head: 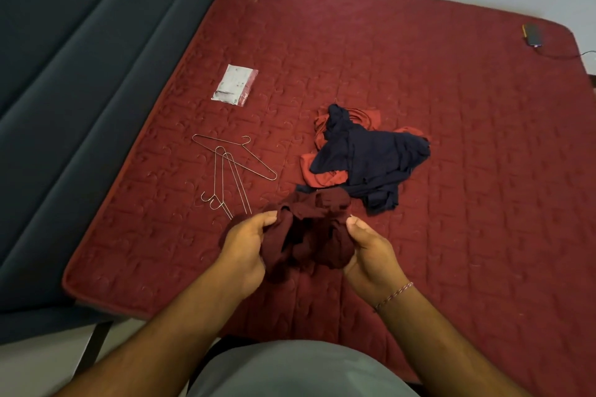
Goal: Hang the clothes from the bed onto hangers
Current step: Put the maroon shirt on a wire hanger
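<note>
A bunched dark maroon garment (pixel 309 232) hangs between my two hands above the red quilted bed (pixel 451 106). My left hand (pixel 246 246) grips its left side and my right hand (pixel 371 251) grips its right side. Behind it lies a navy garment (pixel 371 158) piled on top of a red-orange garment (pixel 322 177). Three thin wire hangers (pixel 230 167) lie flat on the bed to the left of the pile, just beyond my left hand.
A white and red plastic packet (pixel 235 84) lies further back on the bed. A dark device with a cable (pixel 532 35) sits at the far right corner. A dark blue sofa (pixel 80 74) borders the bed's left edge.
</note>
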